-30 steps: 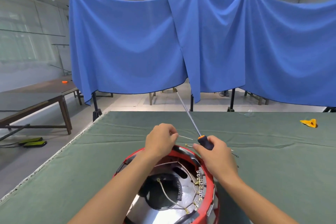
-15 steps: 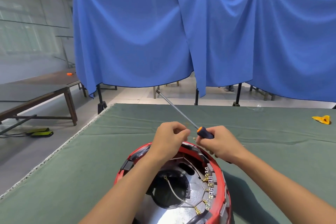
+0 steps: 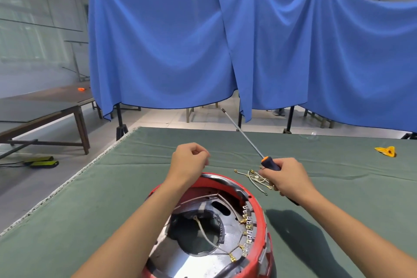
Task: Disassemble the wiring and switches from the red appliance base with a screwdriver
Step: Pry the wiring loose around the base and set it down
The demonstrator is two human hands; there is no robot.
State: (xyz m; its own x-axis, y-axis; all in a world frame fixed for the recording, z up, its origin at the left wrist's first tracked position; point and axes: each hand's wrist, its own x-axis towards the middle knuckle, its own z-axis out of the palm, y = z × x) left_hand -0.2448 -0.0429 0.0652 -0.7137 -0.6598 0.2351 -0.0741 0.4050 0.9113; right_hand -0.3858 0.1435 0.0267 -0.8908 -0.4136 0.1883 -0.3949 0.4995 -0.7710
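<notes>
Green cloth [image 3: 90,198] carries the red base [image 3: 259,212]; left hand [image 3: 188,161] curls empty above its rim, right hand [image 3: 285,177] grips the screwdriver [image 3: 269,163] beside loose wires [image 3: 255,177].

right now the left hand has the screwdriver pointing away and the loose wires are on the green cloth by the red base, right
Not quite: the head view shows the right hand holding the screwdriver, not the left hand. The rest holds: it points away, and the loose wires lie on the green cloth by the red base.
</notes>
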